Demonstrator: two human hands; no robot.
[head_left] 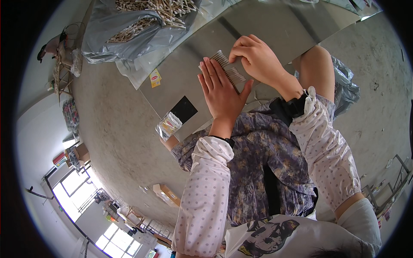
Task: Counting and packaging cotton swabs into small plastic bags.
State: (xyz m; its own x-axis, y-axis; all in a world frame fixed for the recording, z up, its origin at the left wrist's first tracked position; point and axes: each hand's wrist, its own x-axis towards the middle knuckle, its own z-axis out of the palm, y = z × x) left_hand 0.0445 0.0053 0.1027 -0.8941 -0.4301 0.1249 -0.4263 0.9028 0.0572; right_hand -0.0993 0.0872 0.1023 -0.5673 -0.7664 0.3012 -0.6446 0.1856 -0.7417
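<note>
A flat row of cotton swabs lies side by side on the grey metal tabletop. My left hand rests flat over the row's left part, fingers stretched out together and thumb apart. At the row's upper right edge is my right hand, its fingers curled in a pinch close to the swab tips. Whatever those fingertips hold, if anything, is too small to make out. Part of the row is hidden under my left palm.
A grey plastic bag holds a heap of loose cotton swabs at the far left. Nearer lie a small yellow-and-white card, a black square and a clear pack of swabs at the table's edge. A cardboard box sits on the floor.
</note>
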